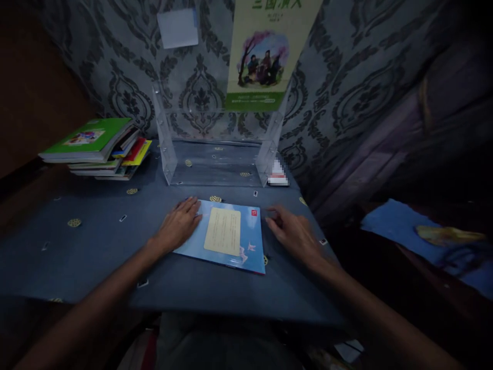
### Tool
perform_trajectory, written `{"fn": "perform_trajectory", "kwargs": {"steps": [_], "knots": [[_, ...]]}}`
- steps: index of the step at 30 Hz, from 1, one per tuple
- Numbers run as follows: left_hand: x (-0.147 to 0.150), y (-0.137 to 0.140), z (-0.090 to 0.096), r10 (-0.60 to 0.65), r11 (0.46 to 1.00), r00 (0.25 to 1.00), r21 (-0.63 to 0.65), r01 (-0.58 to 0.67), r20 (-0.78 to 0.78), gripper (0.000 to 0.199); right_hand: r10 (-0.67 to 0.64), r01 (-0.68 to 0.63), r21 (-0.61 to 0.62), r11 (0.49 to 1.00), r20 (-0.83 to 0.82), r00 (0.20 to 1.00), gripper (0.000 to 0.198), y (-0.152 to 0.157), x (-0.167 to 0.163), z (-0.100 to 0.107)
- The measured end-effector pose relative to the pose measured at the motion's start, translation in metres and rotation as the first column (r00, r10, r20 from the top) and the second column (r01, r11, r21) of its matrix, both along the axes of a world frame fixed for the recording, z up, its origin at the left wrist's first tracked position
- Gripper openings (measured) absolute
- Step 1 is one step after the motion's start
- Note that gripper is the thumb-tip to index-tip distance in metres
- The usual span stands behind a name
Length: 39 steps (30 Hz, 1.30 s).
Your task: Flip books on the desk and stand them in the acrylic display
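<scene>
A thin light-blue book [224,257] lies flat on the table, with a cream text panel and a small red mark on its cover. My left hand [180,221] rests flat over its left edge, fingers stretched towards the back. Just off the book's right edge is my right hand [295,234], holding nothing, its fingers loosely bent and apart. Behind the book stands a clear acrylic rack [169,159] with transparent side panels.
A stack of books [87,141] with a green one on top sits at the table's left. A green-and-cream poster [265,67] and a white paper [177,28] are on the patterned wall. Right of the table lies a blue cloth-like sheet [393,221]. The dark-blue tablecloth [96,257] covers the table.
</scene>
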State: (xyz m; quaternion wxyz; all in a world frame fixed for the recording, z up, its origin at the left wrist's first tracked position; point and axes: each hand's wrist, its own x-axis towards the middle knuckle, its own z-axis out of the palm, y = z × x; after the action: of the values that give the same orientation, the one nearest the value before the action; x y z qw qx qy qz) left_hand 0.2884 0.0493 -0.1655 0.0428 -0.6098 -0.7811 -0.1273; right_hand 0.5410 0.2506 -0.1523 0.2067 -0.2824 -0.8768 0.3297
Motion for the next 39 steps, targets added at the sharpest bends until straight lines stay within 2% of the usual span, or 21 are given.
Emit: {"fn": "perform_trajectory", "kwargs": {"steps": [1, 2, 4, 6, 8, 10, 12, 18, 23, 28, 33, 36, 39], "knots": [[-0.004, -0.001, -0.001, 0.005, 1.0, 1.0, 0.011, -0.005, -0.001, 0.046, -0.009, 0.01, 0.149, 0.989, -0.011, 1.0, 0.024, -0.005, -0.003, 0.003], [-0.006, -0.002, -0.002, 0.008, 1.0, 1.0, 0.017, -0.008, -0.002, 0.046, 0.025, -0.021, 0.233, 0.972, -0.014, 1.0, 0.026, -0.014, -0.008, 0.006], [-0.007, -0.003, -0.004, 0.021, 1.0, 1.0, 0.019, -0.02, -0.01, 0.047, 0.267, -0.257, 0.257, 0.932, -0.004, 0.964, 0.033, -0.038, -0.025, 0.008], [-0.006, -0.003, -0.006, 0.027, 0.999, 0.999, 0.024, -0.027, -0.018, 0.046, 0.499, -0.493, 0.229, 0.84, 0.037, 0.866, 0.042, -0.063, -0.047, 0.006], [-0.005, -0.002, -0.007, 0.017, 0.999, 1.0, 0.04, -0.016, -0.021, 0.046, 0.59, -0.599, 0.197, 0.776, 0.11, 0.8, 0.053, -0.079, -0.068, 0.0], [-0.005, -0.002, -0.008, 0.007, 0.998, 1.0, 0.055, -0.005, -0.028, 0.046, 0.585, -0.604, 0.173, 0.778, 0.15, 0.797, 0.062, -0.081, -0.078, -0.008], [-0.005, -0.002, -0.008, 0.01, 0.998, 0.999, 0.062, -0.008, -0.037, 0.046, 0.553, -0.574, 0.159, 0.803, 0.161, 0.818, 0.067, -0.071, -0.075, -0.015], [-0.003, -0.003, -0.007, 0.035, 0.999, 0.999, 0.042, -0.033, -0.039, 0.049, 0.384, -0.415, 0.193, 0.889, 0.182, 0.905, 0.067, -0.026, -0.025, -0.026], [-0.002, -0.002, -0.005, 0.033, 0.999, 0.999, 0.042, -0.032, -0.032, 0.049, 0.277, -0.315, 0.251, 0.915, 0.174, 0.945, 0.066, -0.023, -0.006, -0.032], [0.0, -0.002, -0.004, 0.033, 0.999, 0.999, 0.032, -0.031, -0.041, 0.049, 0.271, -0.316, 0.259, 0.913, 0.193, 0.943, 0.065, -0.022, -0.008, -0.031], [0.009, -0.004, 0.005, 0.098, 0.995, 0.988, -0.011, -0.1, -0.116, 0.046, 0.341, -0.421, 0.251, 0.871, 0.307, 0.888, 0.063, 0.0, -0.02, -0.018], [0.019, -0.001, 0.011, 0.132, 0.987, 0.97, -0.06, -0.147, -0.203, 0.044, 0.329, -0.434, 0.304, 0.848, 0.34, 0.881, 0.057, 0.005, -0.032, -0.014], [0.034, 0.011, 0.012, 0.073, 0.988, 0.968, -0.114, -0.103, -0.239, 0.046, 0.292, -0.391, 0.381, 0.838, 0.294, 0.91, 0.053, -0.005, -0.045, -0.02]]}}
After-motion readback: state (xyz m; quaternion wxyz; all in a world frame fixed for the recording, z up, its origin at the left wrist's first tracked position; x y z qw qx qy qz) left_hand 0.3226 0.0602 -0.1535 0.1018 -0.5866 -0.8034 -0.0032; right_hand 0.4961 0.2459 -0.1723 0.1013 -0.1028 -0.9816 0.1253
